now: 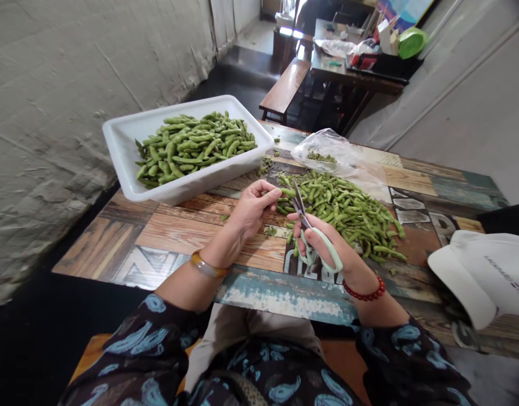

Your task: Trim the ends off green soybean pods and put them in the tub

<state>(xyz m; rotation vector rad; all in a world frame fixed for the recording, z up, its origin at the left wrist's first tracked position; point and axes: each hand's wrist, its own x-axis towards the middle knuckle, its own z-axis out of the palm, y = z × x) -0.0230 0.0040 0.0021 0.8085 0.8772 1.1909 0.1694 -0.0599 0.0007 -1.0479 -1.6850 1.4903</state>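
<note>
My left hand (pixel 258 204) pinches a green soybean pod (pixel 288 193) between thumb and fingers, above the table. In my right hand (pixel 327 239) is a pair of scissors (pixel 311 232) with pale green handles, its blades pointing up and a little apart beside the pod's end. Behind and right of the scissors spreads a pile of soybean pods (pixel 348 211) on the table. To the left stands a white plastic tub (pixel 196 183) with a heap of pods (pixel 200 144) in it. Small green trimmings (pixel 265 166) lie between tub and pile.
A clear plastic bag (pixel 348 155) with trimmings lies behind the pile. At the right edge of the wood-patterned table (pixel 187 225) rests a white cap (pixel 488 276). A rough wall (pixel 73 84) runs along the left. Farther back are a bench (pixel 285 87) and a cluttered second table (pixel 327 65).
</note>
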